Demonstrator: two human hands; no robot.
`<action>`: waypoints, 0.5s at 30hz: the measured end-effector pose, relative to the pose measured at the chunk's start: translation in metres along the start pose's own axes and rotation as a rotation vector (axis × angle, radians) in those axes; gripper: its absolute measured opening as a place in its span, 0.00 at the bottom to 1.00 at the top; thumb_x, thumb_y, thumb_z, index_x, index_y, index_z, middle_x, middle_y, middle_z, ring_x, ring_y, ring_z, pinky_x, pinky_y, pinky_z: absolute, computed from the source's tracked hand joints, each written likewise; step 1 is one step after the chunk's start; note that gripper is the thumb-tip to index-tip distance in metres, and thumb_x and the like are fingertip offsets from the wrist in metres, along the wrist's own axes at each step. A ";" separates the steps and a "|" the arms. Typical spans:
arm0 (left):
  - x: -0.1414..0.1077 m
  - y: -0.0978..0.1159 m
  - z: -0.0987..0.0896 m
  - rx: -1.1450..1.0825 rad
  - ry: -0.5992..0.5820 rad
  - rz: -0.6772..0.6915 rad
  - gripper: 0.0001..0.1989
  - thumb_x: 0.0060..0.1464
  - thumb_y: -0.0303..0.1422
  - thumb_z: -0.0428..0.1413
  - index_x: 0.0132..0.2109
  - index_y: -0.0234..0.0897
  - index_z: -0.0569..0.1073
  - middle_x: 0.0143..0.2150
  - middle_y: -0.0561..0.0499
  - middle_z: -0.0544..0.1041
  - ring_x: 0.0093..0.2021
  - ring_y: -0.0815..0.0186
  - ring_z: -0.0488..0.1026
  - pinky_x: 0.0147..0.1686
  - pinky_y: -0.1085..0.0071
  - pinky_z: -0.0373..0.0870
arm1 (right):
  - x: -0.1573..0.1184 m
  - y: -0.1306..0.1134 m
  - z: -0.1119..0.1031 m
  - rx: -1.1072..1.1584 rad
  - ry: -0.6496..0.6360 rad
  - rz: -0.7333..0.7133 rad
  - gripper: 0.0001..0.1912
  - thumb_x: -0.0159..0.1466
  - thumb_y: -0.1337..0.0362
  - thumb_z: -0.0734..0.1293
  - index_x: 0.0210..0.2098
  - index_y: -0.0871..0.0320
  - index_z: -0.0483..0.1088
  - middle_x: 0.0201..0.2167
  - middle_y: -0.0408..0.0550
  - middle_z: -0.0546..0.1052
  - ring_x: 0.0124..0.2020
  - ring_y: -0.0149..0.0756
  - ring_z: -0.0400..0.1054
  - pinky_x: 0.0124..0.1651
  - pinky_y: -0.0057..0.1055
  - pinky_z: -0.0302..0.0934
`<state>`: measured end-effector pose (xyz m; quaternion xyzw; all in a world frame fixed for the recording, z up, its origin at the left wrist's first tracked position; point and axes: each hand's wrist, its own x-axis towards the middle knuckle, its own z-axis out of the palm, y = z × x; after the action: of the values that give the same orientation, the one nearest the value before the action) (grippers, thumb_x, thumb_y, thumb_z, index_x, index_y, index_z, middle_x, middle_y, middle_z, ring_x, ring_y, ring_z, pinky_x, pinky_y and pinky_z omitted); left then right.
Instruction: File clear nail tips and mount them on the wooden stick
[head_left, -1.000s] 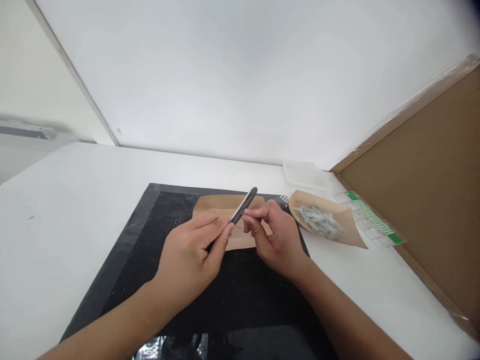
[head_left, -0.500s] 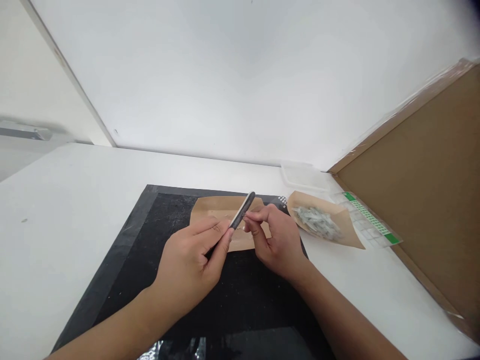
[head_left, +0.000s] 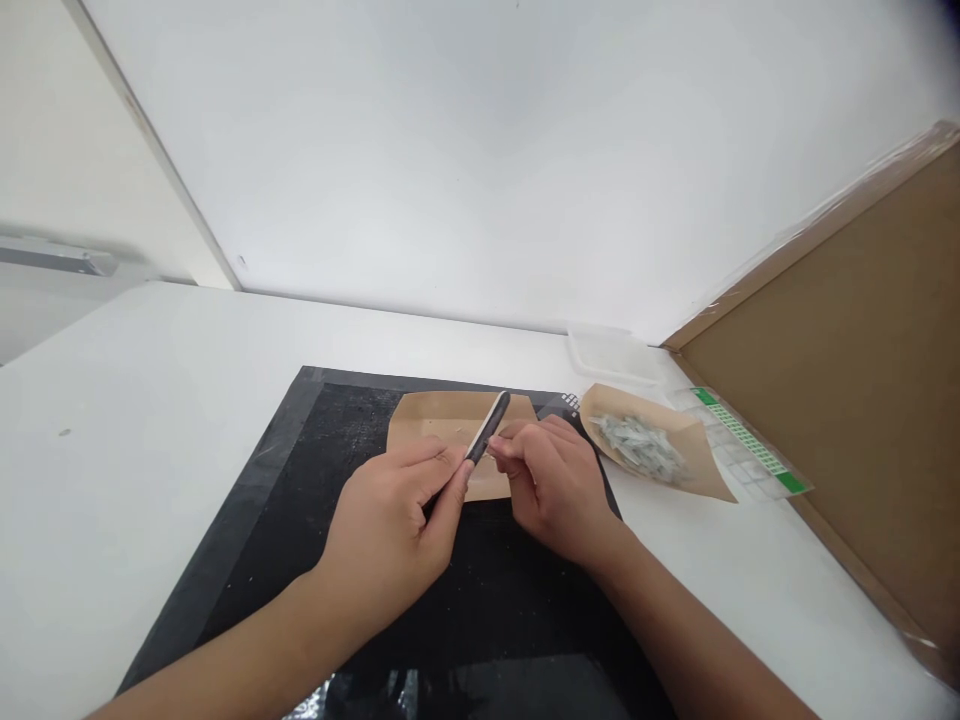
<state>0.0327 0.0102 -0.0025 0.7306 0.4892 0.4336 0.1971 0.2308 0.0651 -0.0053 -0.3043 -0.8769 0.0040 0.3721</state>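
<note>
My left hand [head_left: 405, 505] is closed around a slim, flat bar with a dark face and a white edge, which looks like a nail file [head_left: 489, 428]. It slants up and to the right from between my thumb and fingers. My right hand [head_left: 551, 480] is closed in a pinch against the dark side of the file; whatever sits between those fingertips is too small to make out. Beneath both hands lies a brown paper tray [head_left: 420, 410] with a few tiny pale bits in it.
A black mat [head_left: 300, 520] covers the middle of the white table [head_left: 97, 480]. To the right, another paper tray [head_left: 701, 455] holds a heap of translucent slivers [head_left: 641, 445]. Near it lie a green-marked clear sheet [head_left: 750, 440] and a clear plastic container [head_left: 607, 352]. A brown board [head_left: 847, 350] stands far right.
My right fingertips have shifted slightly down along the file and curled in more. The file has dipped a little. The whole view has drifted slightly.
</note>
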 end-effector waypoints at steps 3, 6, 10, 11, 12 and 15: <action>0.002 0.003 -0.003 -0.027 0.033 0.016 0.15 0.69 0.30 0.54 0.32 0.37 0.76 0.28 0.54 0.72 0.27 0.70 0.68 0.29 0.72 0.61 | 0.004 -0.001 0.001 -0.053 0.099 0.016 0.12 0.72 0.75 0.64 0.34 0.54 0.62 0.27 0.41 0.76 0.27 0.33 0.65 0.35 0.34 0.54; 0.002 0.004 -0.003 -0.026 0.017 -0.008 0.15 0.69 0.31 0.54 0.32 0.37 0.77 0.27 0.55 0.71 0.27 0.71 0.68 0.29 0.72 0.61 | 0.003 -0.002 0.001 -0.079 0.050 0.042 0.13 0.72 0.73 0.64 0.33 0.54 0.61 0.27 0.42 0.76 0.28 0.34 0.65 0.35 0.35 0.53; -0.002 0.003 0.003 -0.031 -0.053 -0.058 0.17 0.70 0.31 0.53 0.31 0.37 0.77 0.27 0.54 0.72 0.27 0.70 0.69 0.30 0.71 0.61 | -0.004 -0.003 -0.006 -0.004 -0.090 0.038 0.13 0.73 0.73 0.62 0.33 0.54 0.60 0.27 0.42 0.76 0.28 0.32 0.66 0.36 0.34 0.53; -0.003 0.003 0.004 -0.037 -0.056 -0.059 0.16 0.70 0.31 0.53 0.32 0.37 0.77 0.27 0.54 0.73 0.27 0.70 0.69 0.30 0.71 0.61 | -0.005 -0.002 -0.007 0.019 -0.088 0.028 0.12 0.73 0.74 0.63 0.34 0.54 0.61 0.27 0.41 0.76 0.28 0.32 0.66 0.36 0.33 0.54; -0.003 0.004 0.004 -0.044 -0.052 -0.056 0.16 0.70 0.31 0.53 0.32 0.36 0.78 0.28 0.54 0.73 0.28 0.70 0.69 0.30 0.71 0.61 | -0.005 -0.001 -0.009 0.040 -0.078 0.018 0.12 0.73 0.74 0.63 0.34 0.54 0.61 0.27 0.41 0.76 0.28 0.32 0.67 0.37 0.33 0.54; -0.002 0.007 0.002 -0.068 -0.020 -0.032 0.16 0.70 0.31 0.53 0.33 0.36 0.78 0.28 0.54 0.72 0.27 0.70 0.69 0.30 0.71 0.61 | -0.002 0.000 -0.008 0.042 -0.015 0.002 0.12 0.72 0.75 0.64 0.35 0.54 0.62 0.27 0.40 0.76 0.29 0.32 0.68 0.37 0.32 0.55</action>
<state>0.0379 0.0059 0.0002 0.7199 0.4840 0.4392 0.2337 0.2376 0.0623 -0.0007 -0.2973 -0.8790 0.0252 0.3720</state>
